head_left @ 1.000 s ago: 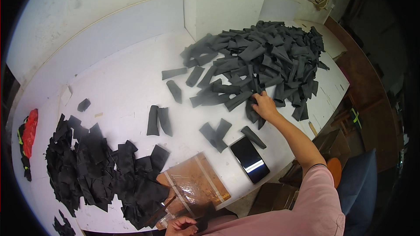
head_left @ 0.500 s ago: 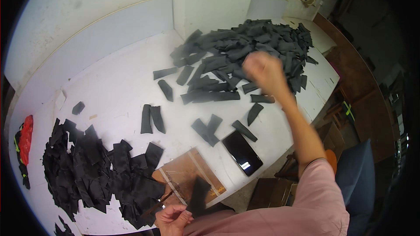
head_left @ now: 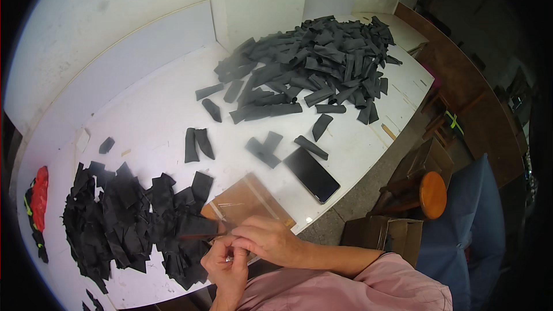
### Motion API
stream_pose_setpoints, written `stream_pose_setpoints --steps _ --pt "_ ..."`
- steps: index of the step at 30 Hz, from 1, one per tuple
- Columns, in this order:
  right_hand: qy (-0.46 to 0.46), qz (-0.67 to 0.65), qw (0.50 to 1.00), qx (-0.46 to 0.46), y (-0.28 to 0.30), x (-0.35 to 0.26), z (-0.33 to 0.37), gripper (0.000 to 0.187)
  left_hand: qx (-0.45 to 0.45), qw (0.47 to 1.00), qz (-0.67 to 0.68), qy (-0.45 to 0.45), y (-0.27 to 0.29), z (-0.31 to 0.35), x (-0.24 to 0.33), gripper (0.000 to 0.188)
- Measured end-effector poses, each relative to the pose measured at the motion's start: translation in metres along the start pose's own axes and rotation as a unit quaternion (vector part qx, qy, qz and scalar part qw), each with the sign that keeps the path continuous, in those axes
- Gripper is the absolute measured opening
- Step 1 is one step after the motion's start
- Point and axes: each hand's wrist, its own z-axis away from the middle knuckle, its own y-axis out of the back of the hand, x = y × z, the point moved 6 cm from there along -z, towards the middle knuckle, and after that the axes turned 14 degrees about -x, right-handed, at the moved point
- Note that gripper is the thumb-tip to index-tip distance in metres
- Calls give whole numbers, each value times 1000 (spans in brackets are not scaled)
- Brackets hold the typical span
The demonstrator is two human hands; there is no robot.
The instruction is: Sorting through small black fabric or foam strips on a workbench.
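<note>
My left hand [head_left: 227,268] and my right hand [head_left: 271,242] meet at the table's near edge, fingers closed and touching. A small shiny bit shows between them; what they grip is mostly hidden. Just beyond, a thin brown strip-like thing [head_left: 196,236] lies by the left hand, its kind unclear. The right hand overlaps the near part of a brown board [head_left: 245,190] with clear tape-like strips. Left of the hands spreads a heap of flat black fabric pieces [head_left: 127,219]. Farther off lies a large pile of dark grey fabric tubes [head_left: 322,63].
A black phone [head_left: 313,174] lies right of the board, near the edge of the white table [head_left: 155,109]. Several loose fabric pieces [head_left: 199,145] lie mid-table. A red bag [head_left: 39,198] is at the far left. A round wooden stool [head_left: 432,196] and cardboard boxes [head_left: 380,239] stand at right.
My right hand has come back from the tube pile to meet my left hand. The dark fabric piece that hung beside the left hand is now out of sight. The view has shifted slightly.
</note>
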Motion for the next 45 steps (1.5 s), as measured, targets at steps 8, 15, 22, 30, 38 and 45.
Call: stream_pose_setpoints --steps 8,15,22,30,38,45 --pt "-55 -56 997 14 -30 -5 8 12 57 994 87 30 23 21 -7 8" --pt "-37 91 995 -17 -60 4 5 10 158 976 126 83 36 30 -23 3" --pt "-156 -366 915 -72 -65 30 5 4 1 811 574 115 26 22 -9 12" --pt "-214 -568 777 -167 -94 18 7 7 194 974 -88 -78 47 30 -18 21" --pt "-161 -688 694 -138 -87 17 5 16 -217 691 689 23 17 27 14 42" --pt "-51 -430 897 -88 -25 -26 -52 12 10 984 176 -34 55 11 57 23"
